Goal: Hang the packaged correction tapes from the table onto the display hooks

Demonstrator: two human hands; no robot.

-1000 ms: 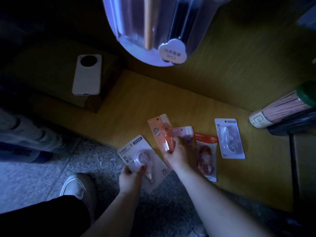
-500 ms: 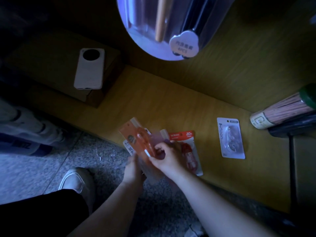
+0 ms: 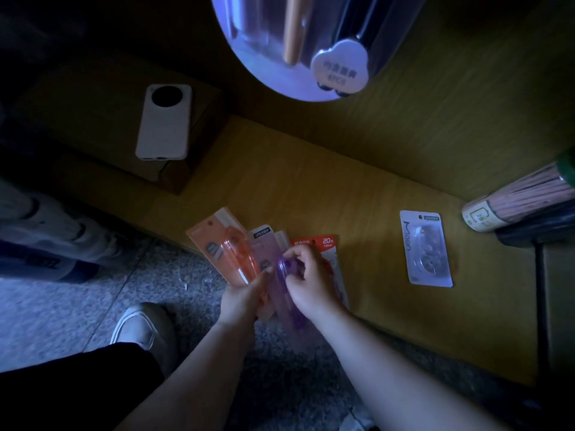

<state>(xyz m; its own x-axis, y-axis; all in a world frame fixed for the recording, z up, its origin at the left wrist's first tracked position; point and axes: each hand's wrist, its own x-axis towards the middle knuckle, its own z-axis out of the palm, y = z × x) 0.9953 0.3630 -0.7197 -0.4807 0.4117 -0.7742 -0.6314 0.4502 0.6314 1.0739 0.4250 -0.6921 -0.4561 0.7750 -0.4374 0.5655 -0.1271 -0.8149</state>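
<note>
Right hand [image 3: 308, 283]: fingers curled, thumb and fingertips pinching the raised blister of the purple pack [image 3: 287, 312]. Back of hand up, wrist bent slightly, forearm entering from lower right.

Left hand [image 3: 245, 295]: thumb laid along the lower end of the orange pack [image 3: 225, 248], gripping it. Its other fingers lie behind the cards and cannot be seen. Forearm enters from bottom centre.

The packs fan upward from the two hands over the near edge of the table [image 3: 311, 188]. A pale pack [image 3: 264, 241] sits between orange and purple; which hand holds it cannot be told. The red pack [image 3: 325, 244] lies behind the right hand, mostly covered; whether it is flat on the table or touched cannot be told. The white pack [image 3: 426, 248] lies flat on the table, well apart to the right.

Light is dim and print on the cards is largely unreadable. A hanging clear package [image 3: 311, 48] is cut off at the top edge. A white phone [image 3: 165, 122] rests on a cardboard box [image 3: 93, 119] to the left. A stick bundle [image 3: 522, 203] is cut off at right. A pale shoe [image 3: 140, 328] is on the floor.
</note>
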